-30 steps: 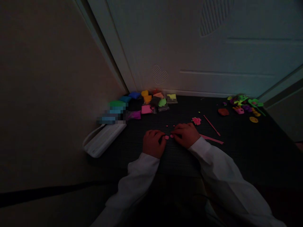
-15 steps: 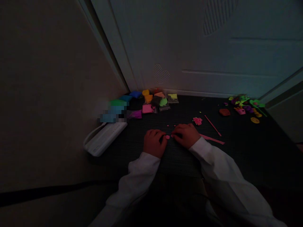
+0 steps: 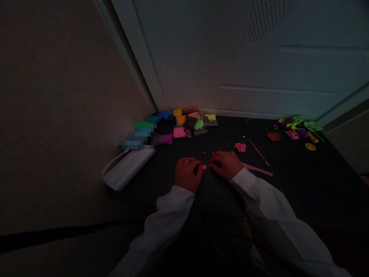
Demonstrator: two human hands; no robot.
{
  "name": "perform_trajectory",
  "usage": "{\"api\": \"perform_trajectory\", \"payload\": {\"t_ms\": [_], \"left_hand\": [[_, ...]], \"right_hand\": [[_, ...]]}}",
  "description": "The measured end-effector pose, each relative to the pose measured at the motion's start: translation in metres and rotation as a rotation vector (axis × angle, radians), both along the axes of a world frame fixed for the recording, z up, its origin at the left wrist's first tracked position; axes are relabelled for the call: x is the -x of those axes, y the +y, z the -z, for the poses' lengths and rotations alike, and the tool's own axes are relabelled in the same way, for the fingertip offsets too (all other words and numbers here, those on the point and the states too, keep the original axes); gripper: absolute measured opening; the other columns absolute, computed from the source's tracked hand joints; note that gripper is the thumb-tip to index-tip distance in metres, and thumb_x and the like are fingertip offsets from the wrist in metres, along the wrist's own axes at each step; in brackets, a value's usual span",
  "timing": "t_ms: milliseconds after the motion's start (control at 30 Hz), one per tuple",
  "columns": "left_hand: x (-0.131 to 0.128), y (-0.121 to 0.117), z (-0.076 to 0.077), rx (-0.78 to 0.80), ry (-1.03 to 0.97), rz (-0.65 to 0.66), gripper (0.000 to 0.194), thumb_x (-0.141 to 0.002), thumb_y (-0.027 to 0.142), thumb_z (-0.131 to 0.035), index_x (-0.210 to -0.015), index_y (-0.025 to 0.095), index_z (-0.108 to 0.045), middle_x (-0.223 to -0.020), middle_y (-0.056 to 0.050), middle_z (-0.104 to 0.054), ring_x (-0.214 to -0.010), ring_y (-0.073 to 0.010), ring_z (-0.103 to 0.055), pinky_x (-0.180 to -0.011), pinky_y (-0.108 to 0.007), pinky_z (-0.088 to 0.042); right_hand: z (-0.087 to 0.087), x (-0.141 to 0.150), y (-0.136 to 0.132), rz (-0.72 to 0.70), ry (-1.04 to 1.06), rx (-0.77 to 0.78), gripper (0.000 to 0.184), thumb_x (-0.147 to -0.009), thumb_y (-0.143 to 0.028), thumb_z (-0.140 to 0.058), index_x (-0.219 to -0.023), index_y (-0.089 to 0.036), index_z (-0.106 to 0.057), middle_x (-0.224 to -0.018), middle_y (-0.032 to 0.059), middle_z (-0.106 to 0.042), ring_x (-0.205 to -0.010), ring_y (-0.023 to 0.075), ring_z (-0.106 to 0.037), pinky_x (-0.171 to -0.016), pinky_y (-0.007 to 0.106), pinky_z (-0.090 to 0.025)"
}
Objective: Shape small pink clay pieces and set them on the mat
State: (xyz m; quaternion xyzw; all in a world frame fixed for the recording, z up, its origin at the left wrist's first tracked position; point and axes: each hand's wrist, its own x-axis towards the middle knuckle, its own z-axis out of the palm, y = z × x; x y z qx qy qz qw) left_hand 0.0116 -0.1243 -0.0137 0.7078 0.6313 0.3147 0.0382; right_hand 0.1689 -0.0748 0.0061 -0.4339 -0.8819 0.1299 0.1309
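My left hand [image 3: 188, 174] rests on the dark table with thumb and forefinger pinched together at the edge of a small flat pink clay disc [image 3: 204, 167]. Just to the right, my right hand [image 3: 226, 164] is closed, its fingertips on another small pink clay piece [image 3: 210, 165], mostly covered by the fingers. Two tiny pink clay balls [image 3: 204, 153] lie beyond the hands. A pink plastic clay knife [image 3: 259, 169] sticks out from beside my right wrist. Farther off are a pink clay flower [image 3: 240, 147] and a thin pink modelling stick [image 3: 259, 153].
Coloured clay packets [image 3: 180, 132] lie along the table's back left. A white power strip [image 3: 128, 169] stands at the left edge. At the back right are a reddish clay lump [image 3: 273, 136], finished clay figures [image 3: 302, 130] and a yellow disc [image 3: 310, 146]. A white door panel [image 3: 248, 100] rises behind.
Both hands stay almost in place. The fingers of my right hand have shifted very slightly around the small pink clay piece; the other things lie as before.
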Motion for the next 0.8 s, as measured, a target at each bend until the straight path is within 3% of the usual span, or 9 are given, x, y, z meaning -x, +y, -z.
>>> {"api": "perform_trajectory", "payload": {"t_ms": [333,800], "left_hand": [[0.0009,0.0008,-0.0004,0.006,-0.027,0.009,0.016,-0.070,0.025,-0.046,-0.079,0.019,-0.058,-0.081,-0.003,-0.056,-0.083,-0.0158,-0.046,-0.078,-0.032,-0.035],[0.0011,0.0005,-0.0003,-0.004,-0.077,0.026,0.017,-0.070,0.027,-0.046,-0.078,0.019,-0.058,-0.082,-0.003,-0.056,-0.083,-0.0149,-0.046,-0.079,-0.031,-0.035]], "right_hand": [[-0.0034,0.0030,-0.0019,0.001,0.024,0.041,0.013,-0.073,-0.024,-0.043,-0.077,-0.021,-0.054,-0.088,0.0019,-0.053,-0.085,0.0162,-0.047,-0.068,0.029,-0.029],[-0.0005,0.0014,0.0000,-0.004,0.089,0.055,0.014,-0.072,-0.028,-0.045,-0.079,-0.021,-0.055,-0.086,0.0022,-0.052,-0.086,0.0161,-0.047,-0.070,0.029,-0.031]]}}
